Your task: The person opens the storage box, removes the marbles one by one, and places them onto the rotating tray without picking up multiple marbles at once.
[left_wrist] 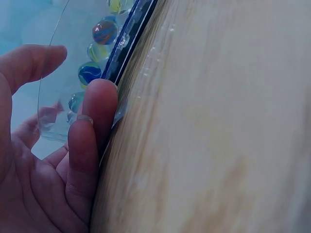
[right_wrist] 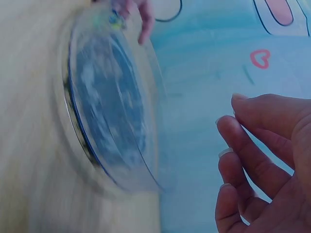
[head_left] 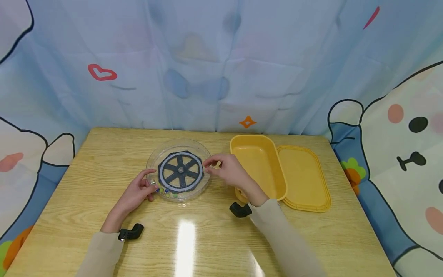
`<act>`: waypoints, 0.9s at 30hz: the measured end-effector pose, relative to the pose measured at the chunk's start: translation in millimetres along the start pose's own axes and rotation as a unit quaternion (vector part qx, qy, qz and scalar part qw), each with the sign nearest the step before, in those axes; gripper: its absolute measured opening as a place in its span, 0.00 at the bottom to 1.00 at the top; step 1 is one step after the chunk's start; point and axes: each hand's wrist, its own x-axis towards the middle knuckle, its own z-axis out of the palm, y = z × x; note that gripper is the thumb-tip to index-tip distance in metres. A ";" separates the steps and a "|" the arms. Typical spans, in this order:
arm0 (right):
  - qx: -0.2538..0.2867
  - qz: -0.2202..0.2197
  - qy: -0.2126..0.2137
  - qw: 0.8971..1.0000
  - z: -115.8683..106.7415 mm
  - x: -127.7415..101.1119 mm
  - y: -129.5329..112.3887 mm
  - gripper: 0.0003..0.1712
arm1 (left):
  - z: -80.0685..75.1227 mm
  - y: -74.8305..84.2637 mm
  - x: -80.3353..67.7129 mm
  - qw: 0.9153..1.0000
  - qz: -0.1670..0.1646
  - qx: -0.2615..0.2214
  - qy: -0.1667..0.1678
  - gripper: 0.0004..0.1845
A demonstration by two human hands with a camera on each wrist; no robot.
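A clear round tray (head_left: 205, 184) stands on the table, with a dark six-spoked wheel and pale ring (head_left: 180, 170) at its middle. Several glass marbles (head_left: 167, 191), some with blue, green and yellow swirls, lie inside its front left edge. My left hand (head_left: 136, 192) holds the tray's left rim between finger and thumb, close by the marbles (left_wrist: 104, 32). At the right rim is my right hand (head_left: 228, 167), its thumb and index fingertips close together. In the right wrist view the fingers (right_wrist: 243, 170) curve loosely, with nothing visible between them; the tray is blurred there.
Right of the tray sits a yellow plastic box (head_left: 257, 140), partly behind my right wrist. Its flat yellow lid (head_left: 304, 179) lies against the box's right side. A printed blue curtain (head_left: 207, 57) hangs behind the wooden table (head_left: 204, 238).
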 end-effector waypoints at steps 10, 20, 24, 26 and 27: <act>0.004 0.013 0.027 1.000 -47.5 -0.3 28.8 0.05 | -0.9 -0.9 -0.9 1.000 0.002 0.008 0.001 0.32; 0.100 0.065 -0.033 0.992 -78.3 -8.3 74.9 0.09 | -0.7 -1.1 -0.3 1.000 -0.001 0.005 0.003 0.31; 0.099 0.090 -0.103 0.986 -80.7 -10.8 88.8 0.07 | -0.2 -0.3 -0.4 1.000 -0.003 0.001 0.002 0.32; 0.099 0.101 -0.154 0.978 -80.1 -11.7 94.2 0.07 | 0.0 0.0 -0.5 1.000 -0.004 0.001 0.002 0.32; 0.098 0.104 -0.183 0.973 -79.4 -12.3 96.6 0.08 | 0.2 0.1 -0.4 1.000 -0.004 0.001 0.002 0.32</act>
